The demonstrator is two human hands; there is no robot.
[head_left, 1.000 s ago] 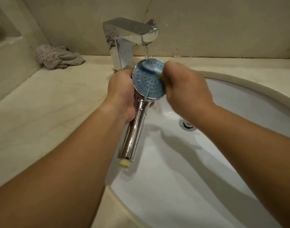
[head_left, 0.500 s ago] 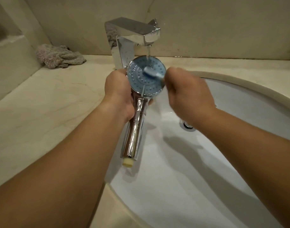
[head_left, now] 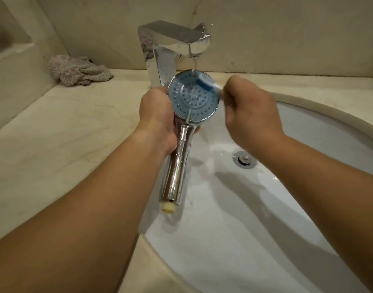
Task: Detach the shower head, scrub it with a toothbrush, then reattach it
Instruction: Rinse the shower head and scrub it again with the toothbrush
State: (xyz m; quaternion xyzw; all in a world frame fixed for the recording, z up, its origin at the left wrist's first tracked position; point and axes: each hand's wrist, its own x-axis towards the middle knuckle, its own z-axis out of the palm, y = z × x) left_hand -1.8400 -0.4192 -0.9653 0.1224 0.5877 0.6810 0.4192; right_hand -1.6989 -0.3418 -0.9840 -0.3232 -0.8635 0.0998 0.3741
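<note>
**1 shower head, 1 toothbrush, 2 hands**

The left hand (head_left: pixel 158 119) grips 1 chrome shower head with a round blue face (head_left: pixel 193 98) over 1 white oval sink (head_left: pixel 266 240). The right hand (head_left: pixel 251 115) pinches 1 blue toothbrush (head_left: pixel 205 83) against the face, under 1 chrome tap (head_left: pixel 175 42) running water. 1 grey cloth (head_left: pixel 77 70) lies on the counter.

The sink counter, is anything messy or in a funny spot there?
Only one thing: a crumpled grey-pink cloth lies bunched in the counter's back left corner, not folded or hung. The rest fits the scrubbing: the chrome tap runs onto the blue-faced chrome shower head, and water drains into the white basin.
</note>
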